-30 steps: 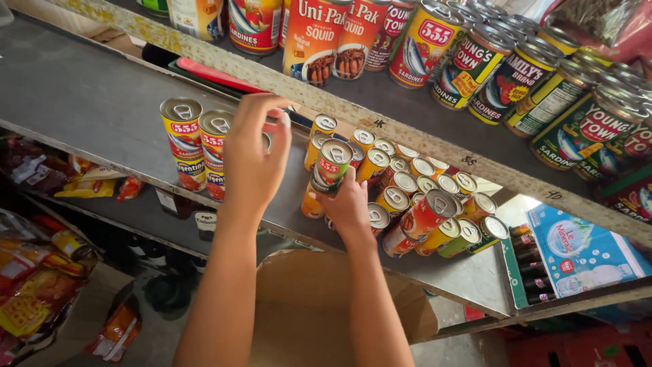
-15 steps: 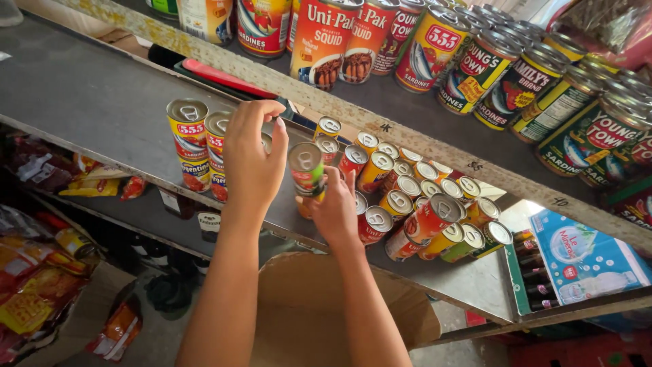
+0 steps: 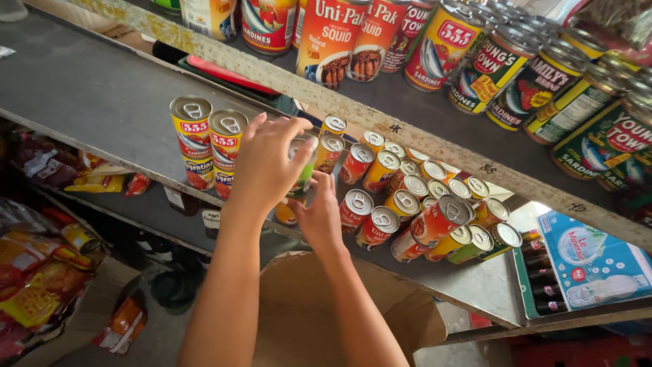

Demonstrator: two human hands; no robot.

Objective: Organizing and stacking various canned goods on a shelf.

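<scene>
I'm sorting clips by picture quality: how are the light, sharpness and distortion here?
Head view: even daylight, brightest at the lower right beside the water-bottle pack; can lids show soft glare; hands and cans are sharp; the lower shelf's underside is shadowed; shelf edge bows slightly near the frame borders.

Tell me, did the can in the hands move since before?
Yes. The held can shifted left, away from the can cluster, nearer the two standing red-and-yellow cans.

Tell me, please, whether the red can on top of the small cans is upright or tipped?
Tipped: the red can lies on its side across the small cans.
</scene>
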